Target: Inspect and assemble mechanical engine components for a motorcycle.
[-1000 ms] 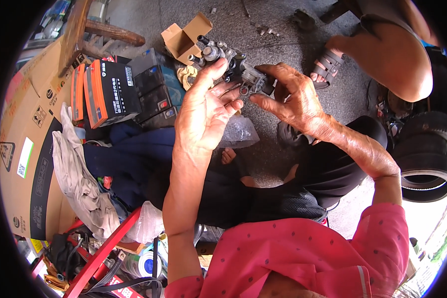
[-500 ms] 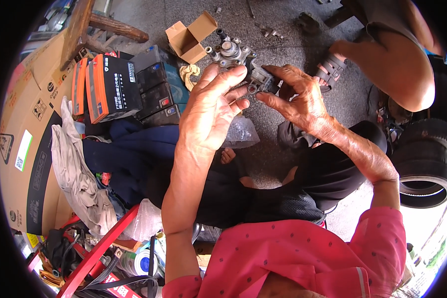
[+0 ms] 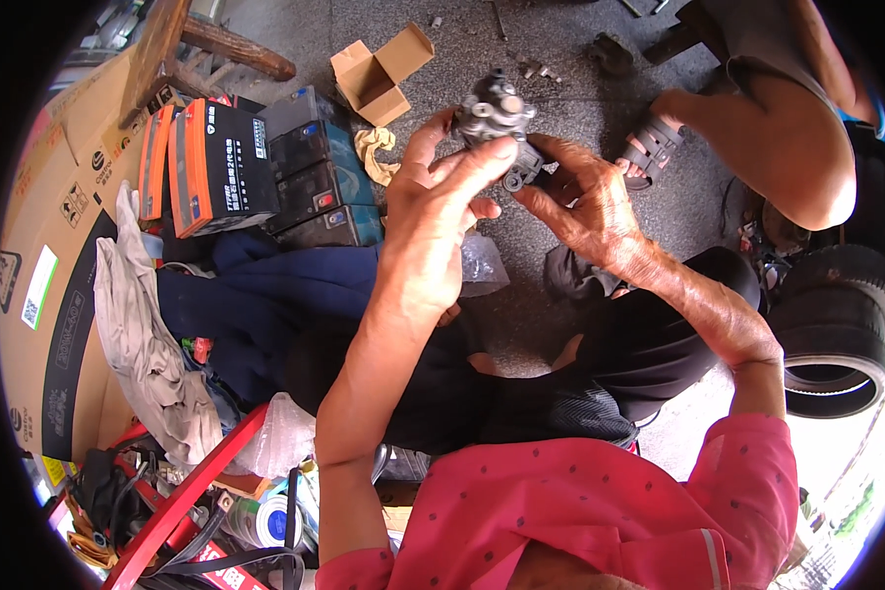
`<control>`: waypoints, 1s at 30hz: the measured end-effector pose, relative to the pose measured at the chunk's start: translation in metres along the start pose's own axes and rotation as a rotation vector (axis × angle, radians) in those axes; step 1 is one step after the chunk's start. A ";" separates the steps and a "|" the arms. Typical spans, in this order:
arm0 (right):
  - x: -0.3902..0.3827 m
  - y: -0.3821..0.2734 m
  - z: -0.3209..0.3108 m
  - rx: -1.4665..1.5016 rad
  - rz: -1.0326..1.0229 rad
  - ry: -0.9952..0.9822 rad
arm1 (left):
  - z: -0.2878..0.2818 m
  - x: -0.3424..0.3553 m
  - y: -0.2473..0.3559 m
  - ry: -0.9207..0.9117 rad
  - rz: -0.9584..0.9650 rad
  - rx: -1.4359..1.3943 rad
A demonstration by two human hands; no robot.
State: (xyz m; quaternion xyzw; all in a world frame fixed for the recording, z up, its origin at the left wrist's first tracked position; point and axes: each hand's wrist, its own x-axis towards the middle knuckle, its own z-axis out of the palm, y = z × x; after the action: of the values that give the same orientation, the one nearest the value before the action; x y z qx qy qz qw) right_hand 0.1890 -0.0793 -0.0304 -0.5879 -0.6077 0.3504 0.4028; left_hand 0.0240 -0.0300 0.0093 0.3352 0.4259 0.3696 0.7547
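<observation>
Over the floor, in front of me, I hold a grey cast-metal engine part point(image 3: 496, 111) with several round ports and a dark knob at its far end. The part is slightly blurred. My left hand point(image 3: 444, 187) grips its left and near side, with the thumb laid across the near edge and the fingers partly hidden behind it. On the right, my right hand point(image 3: 592, 202) pinches the lower part between thumb and fingers, beside a round ring-shaped opening. Just beyond the hands lies an open small cardboard box point(image 3: 374, 87).
Boxed batteries point(image 3: 221, 167) and dark batteries point(image 3: 310, 162) stand to the left. A yellowish crumpled cloth point(image 3: 376, 152) and a clear plastic bag point(image 3: 482, 264) lie near my hands. Another person's sandalled foot point(image 3: 652, 147) is at the right, above stacked tires point(image 3: 841, 315).
The metal part has moved right and been turned between my hands. My left hand has shifted right and closed in against it; my right hand stays close to its former place.
</observation>
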 end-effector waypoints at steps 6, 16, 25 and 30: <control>-0.001 0.013 -0.001 0.094 0.037 -0.052 | 0.015 -0.012 -0.004 -0.026 0.251 0.298; 0.014 0.000 -0.021 0.473 0.068 -0.328 | 0.008 -0.012 -0.003 0.050 0.585 0.580; 0.012 0.004 -0.023 0.779 0.187 -0.398 | 0.007 -0.013 -0.001 0.038 0.668 0.641; 0.012 0.002 -0.022 0.776 0.199 -0.359 | 0.007 -0.013 0.000 0.039 0.655 0.638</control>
State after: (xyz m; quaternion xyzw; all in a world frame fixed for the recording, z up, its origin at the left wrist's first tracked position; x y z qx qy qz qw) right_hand 0.2098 -0.0687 -0.0214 -0.3786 -0.4319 0.6865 0.4459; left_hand 0.0256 -0.0419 0.0174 0.6607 0.4042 0.4454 0.4491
